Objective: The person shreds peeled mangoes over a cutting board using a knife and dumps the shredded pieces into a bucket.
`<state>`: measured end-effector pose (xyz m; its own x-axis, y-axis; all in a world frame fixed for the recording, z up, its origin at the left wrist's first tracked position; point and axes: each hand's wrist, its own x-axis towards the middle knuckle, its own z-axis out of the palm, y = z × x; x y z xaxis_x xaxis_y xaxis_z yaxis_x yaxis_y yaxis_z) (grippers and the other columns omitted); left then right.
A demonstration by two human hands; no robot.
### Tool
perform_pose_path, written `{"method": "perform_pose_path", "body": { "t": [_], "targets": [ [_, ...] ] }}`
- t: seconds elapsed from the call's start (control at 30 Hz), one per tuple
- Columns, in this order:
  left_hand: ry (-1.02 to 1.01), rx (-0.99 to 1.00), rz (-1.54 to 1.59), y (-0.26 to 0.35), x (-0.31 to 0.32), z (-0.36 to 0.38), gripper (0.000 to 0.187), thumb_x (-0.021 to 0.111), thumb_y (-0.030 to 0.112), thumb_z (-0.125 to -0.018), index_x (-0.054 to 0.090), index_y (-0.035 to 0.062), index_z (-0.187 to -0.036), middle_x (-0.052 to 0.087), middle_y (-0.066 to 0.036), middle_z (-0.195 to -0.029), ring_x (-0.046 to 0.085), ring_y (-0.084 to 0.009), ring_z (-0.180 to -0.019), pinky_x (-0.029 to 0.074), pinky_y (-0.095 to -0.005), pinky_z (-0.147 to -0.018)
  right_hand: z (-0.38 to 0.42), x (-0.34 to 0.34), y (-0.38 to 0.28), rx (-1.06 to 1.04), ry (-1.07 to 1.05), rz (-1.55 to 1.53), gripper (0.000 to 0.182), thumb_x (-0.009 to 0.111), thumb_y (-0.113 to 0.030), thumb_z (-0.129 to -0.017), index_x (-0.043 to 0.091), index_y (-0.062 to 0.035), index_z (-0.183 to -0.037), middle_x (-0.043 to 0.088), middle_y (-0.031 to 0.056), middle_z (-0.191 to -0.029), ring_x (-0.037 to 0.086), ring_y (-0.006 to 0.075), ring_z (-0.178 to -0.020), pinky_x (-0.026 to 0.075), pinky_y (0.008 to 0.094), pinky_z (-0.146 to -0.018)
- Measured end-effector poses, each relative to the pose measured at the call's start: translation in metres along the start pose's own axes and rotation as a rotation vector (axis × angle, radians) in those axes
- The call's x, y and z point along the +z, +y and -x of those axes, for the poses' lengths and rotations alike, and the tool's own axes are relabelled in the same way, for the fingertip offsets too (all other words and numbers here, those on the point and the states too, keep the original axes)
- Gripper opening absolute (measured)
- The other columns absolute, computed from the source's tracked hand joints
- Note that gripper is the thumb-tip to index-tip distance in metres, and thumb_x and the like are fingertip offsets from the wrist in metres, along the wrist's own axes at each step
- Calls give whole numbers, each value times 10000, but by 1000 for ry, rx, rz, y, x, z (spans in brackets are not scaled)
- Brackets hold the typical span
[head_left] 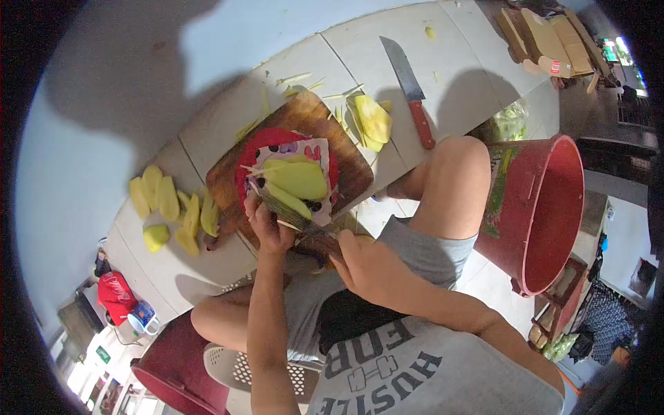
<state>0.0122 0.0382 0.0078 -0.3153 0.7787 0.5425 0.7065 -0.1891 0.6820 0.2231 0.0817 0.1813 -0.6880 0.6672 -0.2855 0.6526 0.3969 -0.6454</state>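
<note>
My right hand is closed round the handle of a knife, its blade slanting up and left beside the slices. At the blade's far end, my left hand has its fingers bent near the cloth's edge; what they hold is hidden. Green-yellow slices lie on a patterned cloth with a red round piece under it. Beneath these is a wooden cutting board. More slices and thin strips rest at the board's upper right.
Several peeled pieces lie left of the board. A second knife with a red handle is on the tiled surface. A large red bin stands at the right, and cardboard lies at the upper right.
</note>
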Motion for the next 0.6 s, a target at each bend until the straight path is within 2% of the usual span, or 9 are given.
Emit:
{"method": "perform_pose_path", "body": {
  "t": [0.07, 0.13, 0.27, 0.47, 0.53, 0.6],
  "targets": [
    [-7, -9, -11, -1, 2, 0, 447, 580, 355, -959, 463, 38, -1251, 517, -207, -1230, 513, -401, -1112, 406, -534, -945, -6, 1, 2, 10, -32, -66, 282, 607, -191, -942, 434, 31, -967, 602, 258, -719, 630, 453, -637, 527, 504, -563],
    [71, -20, 98, 5, 2, -4, 320, 622, 204, -904, 545, 40, -1167, 554, -223, -1142, 547, -379, -982, 419, -478, -876, -16, 15, 10, 21, -27, -47, 284, 604, -189, -940, 435, 36, -973, 603, 261, -709, 633, 457, -645, 527, 508, -570],
    [40, 27, -8, 6, 2, -15, 262, 585, 198, -941, 533, 22, -1129, 545, -224, -1105, 538, -374, -945, 421, -477, -855, -37, 46, 32, 82, -48, -32, 286, 597, -183, -939, 440, 48, -998, 611, 267, -695, 645, 458, -668, 526, 506, -571],
    [31, 32, -25, 5, -2, -5, 246, 566, 186, -957, 525, 8, -1121, 548, -228, -1108, 533, -375, -961, 427, -477, -856, -28, 36, 33, 52, -16, -88, 296, 604, -178, -931, 434, 38, -1042, 614, 272, -714, 637, 473, -671, 521, 535, -588],
    [-38, -9, -45, 0, -4, -4, 261, 578, 190, -954, 534, 6, -1134, 551, -227, -1104, 536, -382, -973, 428, -480, -859, -21, 25, 26, 29, 6, -95, 301, 609, -169, -928, 432, 36, -1060, 617, 275, -724, 635, 479, -676, 518, 542, -591],
    [15, -9, -3, 0, 1, -4, 269, 590, 193, -947, 542, 6, -1134, 552, -223, -1099, 537, -384, -974, 429, -477, -856, -11, 2, 11, -24, 47, -190, 275, 569, -192, -955, 437, 36, -1035, 640, 271, -730, 655, 471, -687, 535, 551, -607]
  ]
}}
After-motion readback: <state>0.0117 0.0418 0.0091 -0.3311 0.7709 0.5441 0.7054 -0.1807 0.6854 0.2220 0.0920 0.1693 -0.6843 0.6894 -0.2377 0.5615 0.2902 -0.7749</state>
